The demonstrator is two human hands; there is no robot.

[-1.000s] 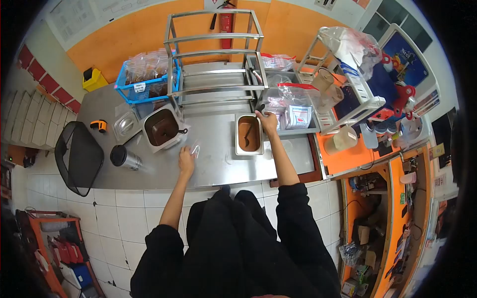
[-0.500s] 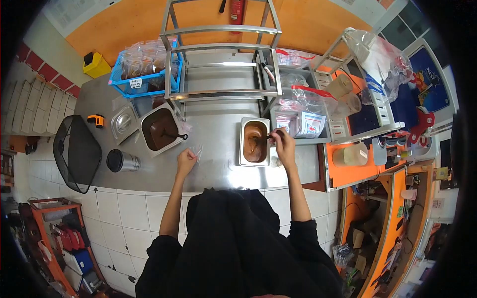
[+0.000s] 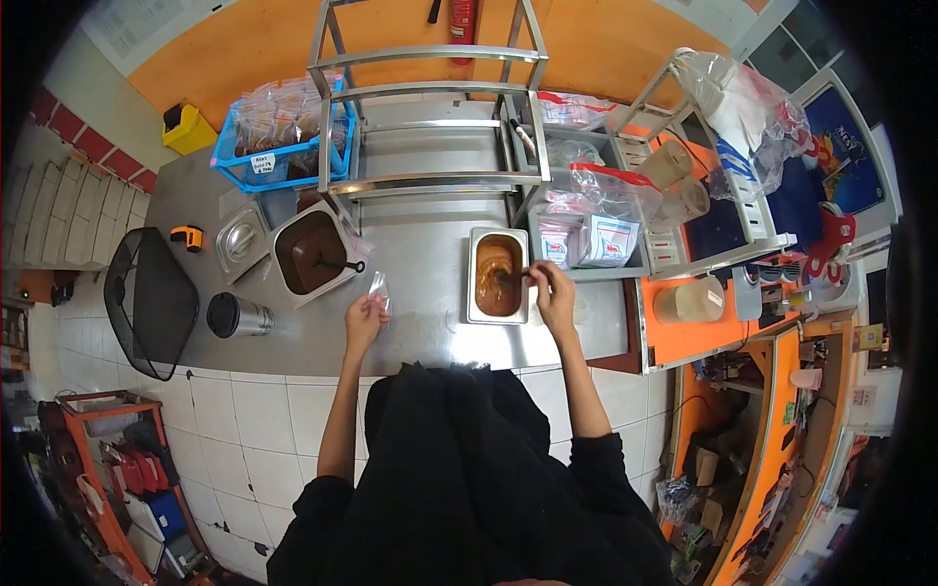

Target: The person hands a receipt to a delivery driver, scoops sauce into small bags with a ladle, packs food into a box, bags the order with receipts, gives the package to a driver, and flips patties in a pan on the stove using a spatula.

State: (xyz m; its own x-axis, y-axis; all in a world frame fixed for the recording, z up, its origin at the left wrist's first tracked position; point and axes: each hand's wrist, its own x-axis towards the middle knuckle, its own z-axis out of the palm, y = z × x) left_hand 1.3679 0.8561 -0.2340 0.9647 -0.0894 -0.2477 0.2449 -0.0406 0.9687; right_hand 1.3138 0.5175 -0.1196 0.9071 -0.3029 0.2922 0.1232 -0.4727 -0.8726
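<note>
My right hand (image 3: pixel 553 296) is closed around the dark handle of a spoon (image 3: pixel 515 277). The spoon's lower end is down in brown, streaky sauce (image 3: pixel 495 256), inside a narrow steel pan (image 3: pixel 471 283) on the counter. Over the metal surface to the left, my left hand (image 3: pixel 363 320) pinches a small clear plastic bag (image 3: pixel 380 285), which sticks up from the fingers. Beyond that hand is a second pan (image 3: pixel 344 276) with darker brown sauce, and another dark spoon (image 3: pixel 344 264) leans in it.
A steel lid (image 3: pixel 242 242), a tumbler (image 3: pixel 240 316) and a black mesh basket (image 3: pixel 147 303) are on the left. Behind stands a steel rack (image 3: pixel 440 183), with a blue basket (image 3: pixel 234 164) of filled bags beside it. Grey bins (image 3: pixel 640 264) of packets border the right pan.
My left hand has turned and risen slightly, so the bag now points upward. The right hand has shifted a little toward me with the spoon, and the sauce's streaks look different.
</note>
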